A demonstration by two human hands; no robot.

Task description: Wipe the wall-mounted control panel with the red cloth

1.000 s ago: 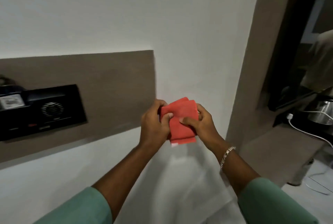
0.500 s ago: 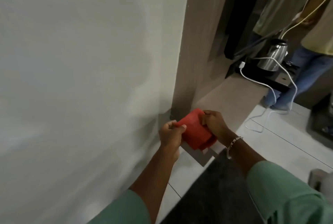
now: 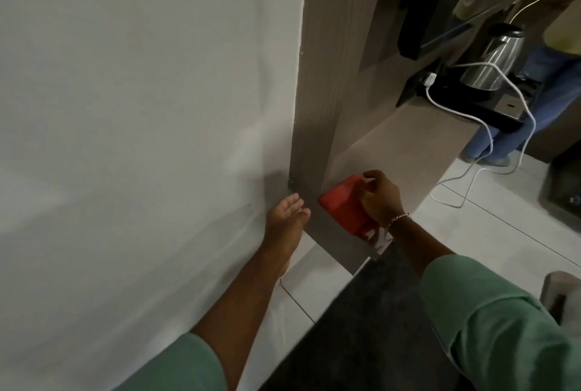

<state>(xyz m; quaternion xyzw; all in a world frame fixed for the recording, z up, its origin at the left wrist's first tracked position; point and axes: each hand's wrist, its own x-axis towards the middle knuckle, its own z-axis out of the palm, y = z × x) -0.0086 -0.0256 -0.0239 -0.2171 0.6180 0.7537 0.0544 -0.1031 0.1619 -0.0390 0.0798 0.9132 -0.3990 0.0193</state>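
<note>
The right hand (image 3: 379,198) has its grip closed on the red cloth (image 3: 344,209): fingers curl over the cloth's far upper edge and the palm covers its near side. The cloth is folded into a thick pad, plain red, with a small pale tag or corner showing at its lower end. Its long axis runs from upper left, toward the wall, to lower right, toward the wrist and its bracelet (image 3: 397,219). The cloth seems to sit at the near corner of the low brown surface (image 3: 408,139), though whether it rests on it or is held just above is hard to tell from this angle.

The left hand (image 3: 287,214) is empty, its grip wide, fingers together and stretched toward the white wall (image 3: 141,107), close beside the cloth but apart from it.

The control panel is not in view; only bare wall shows on the left, so the panel must lie outside the frame, probably further left along that wall. The right hand, already holding the cloth, is the one to carry it there.

Further off on the surface stand a steel kettle (image 3: 493,60) and a white cable (image 3: 471,114); another person's legs (image 3: 534,101) show beyond.
</note>
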